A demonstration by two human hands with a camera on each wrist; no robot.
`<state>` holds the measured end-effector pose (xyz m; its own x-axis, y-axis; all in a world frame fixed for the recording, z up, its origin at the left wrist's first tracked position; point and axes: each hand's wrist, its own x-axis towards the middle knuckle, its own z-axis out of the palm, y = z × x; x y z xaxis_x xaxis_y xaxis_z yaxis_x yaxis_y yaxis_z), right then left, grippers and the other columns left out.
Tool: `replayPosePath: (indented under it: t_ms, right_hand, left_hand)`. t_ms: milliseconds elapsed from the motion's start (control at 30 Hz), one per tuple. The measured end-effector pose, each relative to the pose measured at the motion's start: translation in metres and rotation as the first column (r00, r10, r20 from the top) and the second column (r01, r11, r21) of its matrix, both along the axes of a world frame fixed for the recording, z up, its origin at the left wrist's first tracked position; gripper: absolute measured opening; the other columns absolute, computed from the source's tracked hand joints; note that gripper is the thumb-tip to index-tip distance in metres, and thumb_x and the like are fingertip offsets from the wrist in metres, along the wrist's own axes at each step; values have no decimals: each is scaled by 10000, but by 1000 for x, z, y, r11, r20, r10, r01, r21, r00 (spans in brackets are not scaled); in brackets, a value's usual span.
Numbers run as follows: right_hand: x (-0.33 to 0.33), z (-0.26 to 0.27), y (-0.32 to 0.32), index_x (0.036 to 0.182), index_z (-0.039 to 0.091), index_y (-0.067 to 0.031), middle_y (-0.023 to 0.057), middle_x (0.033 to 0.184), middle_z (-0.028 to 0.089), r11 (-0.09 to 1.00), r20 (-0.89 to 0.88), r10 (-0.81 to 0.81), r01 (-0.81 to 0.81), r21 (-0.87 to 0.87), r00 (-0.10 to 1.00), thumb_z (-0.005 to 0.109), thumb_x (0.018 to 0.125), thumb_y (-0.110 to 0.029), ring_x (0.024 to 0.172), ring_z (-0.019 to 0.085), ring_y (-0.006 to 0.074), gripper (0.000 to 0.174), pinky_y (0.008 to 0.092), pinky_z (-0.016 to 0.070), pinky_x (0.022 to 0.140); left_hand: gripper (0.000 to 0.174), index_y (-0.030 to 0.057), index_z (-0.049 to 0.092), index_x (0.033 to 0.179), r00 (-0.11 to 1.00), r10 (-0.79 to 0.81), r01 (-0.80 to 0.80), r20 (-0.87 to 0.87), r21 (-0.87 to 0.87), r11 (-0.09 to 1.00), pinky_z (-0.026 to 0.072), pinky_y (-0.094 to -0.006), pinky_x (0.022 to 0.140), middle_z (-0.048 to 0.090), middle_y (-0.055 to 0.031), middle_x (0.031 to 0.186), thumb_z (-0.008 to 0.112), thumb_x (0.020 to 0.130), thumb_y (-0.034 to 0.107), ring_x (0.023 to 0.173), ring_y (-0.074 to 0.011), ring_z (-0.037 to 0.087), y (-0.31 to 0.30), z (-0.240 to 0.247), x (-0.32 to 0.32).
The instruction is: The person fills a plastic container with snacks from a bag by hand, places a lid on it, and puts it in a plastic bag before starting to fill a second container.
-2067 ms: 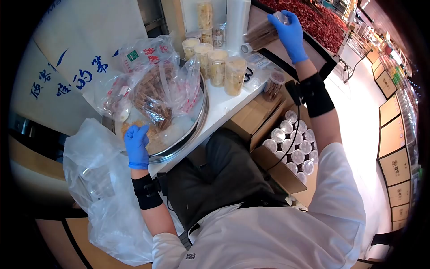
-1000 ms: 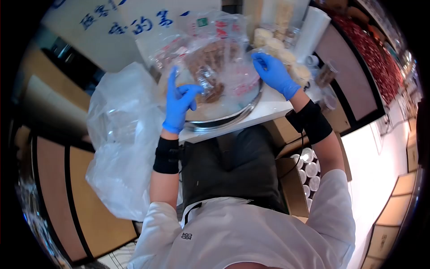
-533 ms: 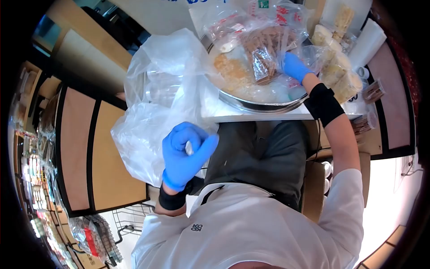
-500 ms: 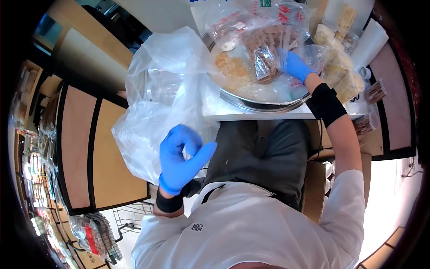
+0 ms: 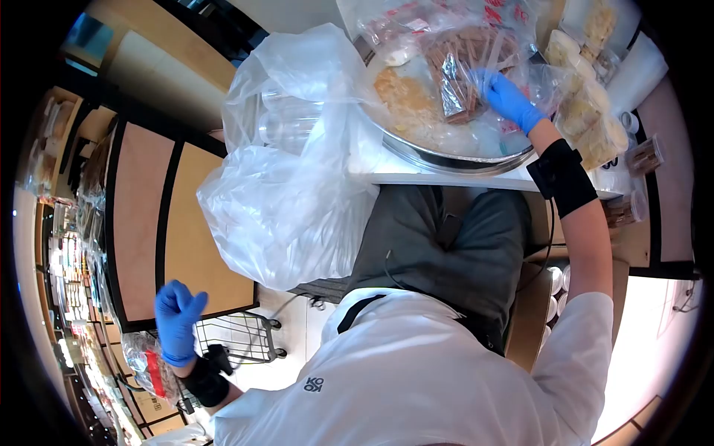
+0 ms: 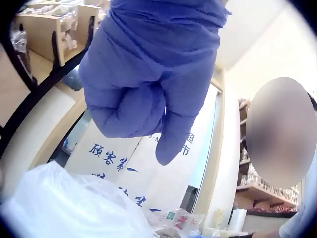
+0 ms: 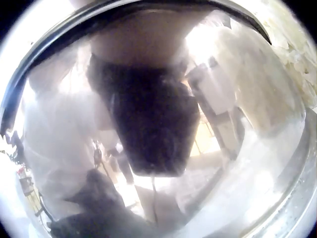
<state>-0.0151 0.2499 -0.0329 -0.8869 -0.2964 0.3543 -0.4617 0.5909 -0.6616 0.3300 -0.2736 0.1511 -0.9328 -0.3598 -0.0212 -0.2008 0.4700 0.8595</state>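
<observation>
Both hands wear blue gloves. In the head view, my right hand [image 5: 512, 100] reaches into a clear plastic bag [image 5: 547, 88] of brown strips [image 5: 476, 48]. Plastic film partly covers its fingertips at the strips, so I cannot tell whether they pinch any. The bag lies in a round metal pan [image 5: 446, 161], beside pale orange crumbs [image 5: 401, 93]. Out at the lower left, well away from the table, is my left hand [image 5: 178, 321]. The left wrist view shows this hand [image 6: 148, 84] with curled fingers, thumb pointing down, nothing visible in it. The right wrist view shows only shiny, reflecting metal.
A big white plastic bag [image 5: 286, 208] with clear empty containers hangs left of the pan. Jars of pale pieces [image 5: 595, 123] stand to its right, near jars of brown strips [image 5: 645, 156]. A carton [image 5: 529, 316] holds lidded jars. A wire basket cart [image 5: 236, 336] stands low left.
My right hand set down a clear jar at the right and went into the bag of strips. My left hand left the pan and swung out to the lower left. The view turned left.
</observation>
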Motion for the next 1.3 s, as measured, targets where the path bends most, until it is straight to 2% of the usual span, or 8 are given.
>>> replayPosePath:
  t_ms: [133, 500, 633, 767, 867, 1033, 1167, 1300]
  right_hand:
    - [-27, -28, 16, 1216, 528, -56, 177, 993, 629, 970, 0, -25, 24, 244, 1000, 472, 882, -183, 902, 606, 252, 362, 327, 459, 811]
    - [-7, -10, 2, 1183, 533, -54, 184, 947, 628, 991, 110, -112, 102, 86, 988, 562, 836, -191, 824, 618, 266, 374, 356, 484, 741]
    - [0, -1, -3, 1117, 544, -45, 182, 913, 624, 983, 128, -185, 182, 34, 974, 620, 799, -213, 817, 627, 277, 367, 357, 487, 738]
    - [-9, -14, 2, 1089, 550, -32, 184, 907, 622, 973, 110, -229, 232, -13, 967, 633, 790, -217, 812, 626, 280, 361, 359, 488, 732]
    - [-6, -10, -1, 1115, 520, -34, 124, 851, 617, 965, 78, -263, 262, 29, 962, 633, 793, -172, 720, 591, 187, 368, 322, 480, 692]
    - [-1, -3, -3, 954, 581, -5, 199, 926, 592, 976, 87, -213, 216, -27, 973, 623, 764, -190, 776, 612, 297, 269, 376, 475, 686]
    - [-3, -4, -1, 936, 583, -4, 198, 930, 581, 971, 33, -241, 241, 0, 970, 586, 795, -187, 763, 600, 327, 231, 384, 472, 684]
    - [-14, 1, 7, 932, 581, -5, 187, 900, 572, 890, -372, -448, 443, -104, 813, 546, 839, -197, 824, 580, 339, 216, 385, 460, 729]
  left_hand:
    - [34, 70, 529, 820, 982, -187, 181, -39, -128, 975, 346, -180, 516, 478, 27, 688, 556, 839, 66, 587, -41, 459, 11, 47, -52]
    - [340, 26, 574, 1171, 823, -469, 522, 322, -102, 847, 452, -288, 858, 586, -61, 1115, 539, 876, 191, 993, -139, 550, 9, -15, -317]
    - [707, -33, 515, 1227, 829, -355, 556, 432, -567, 608, 345, -338, 985, 537, -169, 1247, 483, 836, 555, 1143, -325, 500, 15, -58, -368]
    - [768, -77, 451, 1270, 846, -356, 493, 398, -328, 806, 342, -342, 995, 467, -194, 1318, 558, 818, 535, 1192, -296, 467, 36, -55, -364]
    - [744, -80, 485, 1208, 914, -283, 372, 291, -320, 871, 413, -345, 906, 552, -178, 1146, 598, 792, 526, 1088, -271, 517, 52, -43, -354]
    - [697, -64, 481, 1156, 945, -293, 286, 144, 65, 956, 474, -326, 773, 564, -127, 954, 690, 753, 465, 918, -220, 558, 68, -39, -341]
    - [557, 47, 503, 1138, 945, -271, 226, -182, -232, 946, 463, -269, 682, 545, -73, 919, 683, 781, 434, 804, -163, 546, 67, -15, -325]
    - [369, 56, 557, 1131, 862, -300, 221, -408, -231, 948, 452, -254, 743, 589, -52, 1006, 493, 929, 358, 885, -132, 551, 67, 32, -281]
